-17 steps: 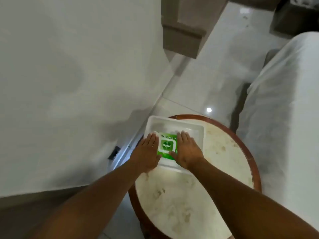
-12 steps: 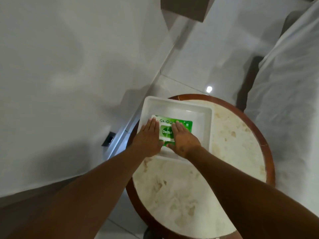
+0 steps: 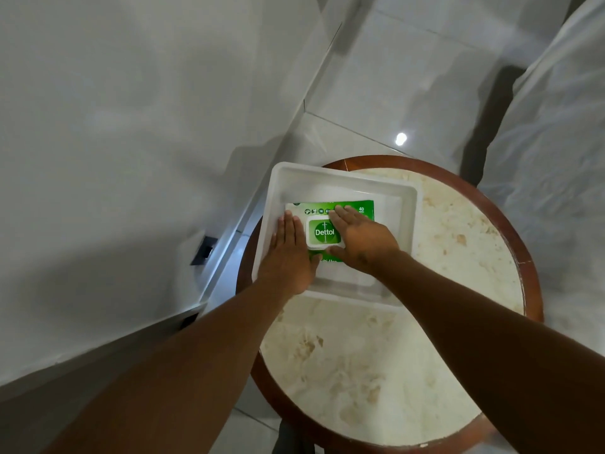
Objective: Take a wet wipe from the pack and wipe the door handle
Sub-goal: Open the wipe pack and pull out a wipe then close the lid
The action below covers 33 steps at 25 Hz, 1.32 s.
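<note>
A green wet wipe pack (image 3: 334,206) with a white flip lid (image 3: 324,232) lies flat in a white plastic tray (image 3: 343,176). My left hand (image 3: 289,253) presses flat on the pack's left end, fingers together. On the pack's right half rests my right hand (image 3: 363,239), its fingers stretched over the top edge and its thumb against the lid's near edge. The lid is down. No wipe is out of the pack. No door handle is in view.
The tray sits at the far left of a round marble-topped table (image 3: 442,240) with a brown wooden rim. A white wall (image 3: 131,158) with a dark socket (image 3: 204,250) runs close on the left. White-covered furniture (image 3: 556,158) stands to the right, with tiled floor (image 3: 393,77) beyond.
The view has tilted down and come closer to the table. Both hands stay on the pack; the right hand has spread further over its right side, thumb now at the lid's edge.
</note>
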Each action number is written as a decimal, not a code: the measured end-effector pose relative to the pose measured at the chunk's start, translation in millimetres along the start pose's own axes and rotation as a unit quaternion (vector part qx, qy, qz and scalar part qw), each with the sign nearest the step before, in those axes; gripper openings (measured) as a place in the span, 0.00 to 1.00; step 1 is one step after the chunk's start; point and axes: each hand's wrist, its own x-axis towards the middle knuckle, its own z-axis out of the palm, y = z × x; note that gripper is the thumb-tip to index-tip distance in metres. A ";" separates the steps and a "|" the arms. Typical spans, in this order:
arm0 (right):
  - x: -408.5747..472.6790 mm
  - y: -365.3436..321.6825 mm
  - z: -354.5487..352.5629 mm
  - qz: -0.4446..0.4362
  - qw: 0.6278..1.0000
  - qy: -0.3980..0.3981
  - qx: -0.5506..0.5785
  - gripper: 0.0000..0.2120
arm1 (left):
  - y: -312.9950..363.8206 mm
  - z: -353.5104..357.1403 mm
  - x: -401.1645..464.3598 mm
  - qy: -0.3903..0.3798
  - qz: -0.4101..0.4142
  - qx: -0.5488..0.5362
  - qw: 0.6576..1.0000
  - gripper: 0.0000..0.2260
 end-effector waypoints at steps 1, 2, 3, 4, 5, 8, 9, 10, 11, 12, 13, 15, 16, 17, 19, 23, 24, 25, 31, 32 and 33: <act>1.8 -0.3 0.7 -0.007 1.000 0.002 -0.012 0.37 | -0.1 1.7 1.1 0.002 -0.004 -0.004 1.000 0.43; 3.1 0.0 1.2 -0.015 1.000 0.006 -0.018 0.37 | 0.2 2.2 2.1 0.002 -0.008 -0.006 1.000 0.43; 3.3 1.0 0.3 -0.023 0.999 0.007 -0.023 0.36 | 1.0 1.9 3.1 0.003 -0.011 -0.009 1.000 0.43; 2.6 2.4 -1.0 -0.031 0.999 0.009 -0.030 0.35 | 1.4 2.9 4.0 0.004 -0.013 -0.010 1.000 0.43; -0.7 4.3 -1.5 -0.041 0.998 0.015 -0.036 0.34 | 1.7 3.9 4.2 0.007 -0.012 -0.009 1.000 0.43; -7.4 2.0 -7.4 -0.060 0.996 0.052 -0.033 0.27 | -0.7 4.2 4.0 0.010 -0.013 -0.007 1.000 0.42; -0.1 -5.7 -11.8 -0.035 0.996 0.075 0.012 0.25 | -6.9 6.2 3.0 0.002 -0.025 -0.019 1.000 0.42; 5.0 -8.8 -21.0 0.021 0.990 0.112 0.079 0.24 | -5.1 6.4 2.8 -0.001 -0.025 -0.020 0.999 0.42; 13.1 -11.5 -30.6 0.080 0.974 0.151 0.146 0.24 | -3.1 7.4 1.8 -0.003 -0.025 -0.020 0.999 0.42; 23.5 -13.2 -39.2 0.132 0.952 0.187 0.204 0.22 | -0.9 7.0 1.3 -0.002 -0.022 -0.022 1.000 0.43; 33.5 -13.9 -45.2 0.176 0.927 0.215 0.250 0.19 | 1.3 6.0 1.7 0.002 -0.017 -0.026 1.000 0.43; 46.9 -18.3 -46.7 0.218 0.893 0.241 0.310 0.17 | 1.4 6.1 3.1 0.011 -0.016 -0.024 1.000 0.43; 47.3 -20.5 -43.9 0.206 0.890 0.237 0.330 0.17 | 1.7 6.2 3.5 0.012 -0.017 -0.024 0.999 0.43; 42.8 -20.9 -37.8 0.170 0.895 0.223 0.347 0.17 | 1.4 6.1 3.5 0.009 -0.017 -0.025 1.000 0.43; 26.0 -14.1 -23.3 0.093 0.918 0.173 0.344 0.17 | 0.1 6.5 2.5 0.010 -0.013 -0.030 0.999 0.42; 5.8 -0.1 -4.6 0.084 0.956 0.056 0.274 0.19 | 1.0 5.6 2.3 0.011 -0.011 -0.037 0.999 0.42; 7.5 -1.9 -2.9 0.087 0.956 0.060 0.273 0.17 | 0.9 6.6 2.3 0.012 -0.012 -0.038 0.999 0.42; 10.7 -3.7 -2.8 0.088 0.953 0.076 0.280 0.14 | 1.0 7.4 1.9 0.014 -0.012 -0.039 0.999 0.43; 12.6 -7.4 -10.2 0.118 0.893 0.141 0.412 0.11 | 4.0 9.1 1.4 0.036 -0.012 -0.028 0.999 0.43; 11.8 -6.3 -14.2 0.126 0.880 0.166 0.427 0.10 | 4.3 8.4 1.8 0.032 -0.016 -0.025 0.999 0.43; 12.5 -4.2 -20.0 0.136 0.866 0.191 0.441 0.10 | 4.4 7.6 2.5 0.029 -0.019 -0.023 0.999 0.43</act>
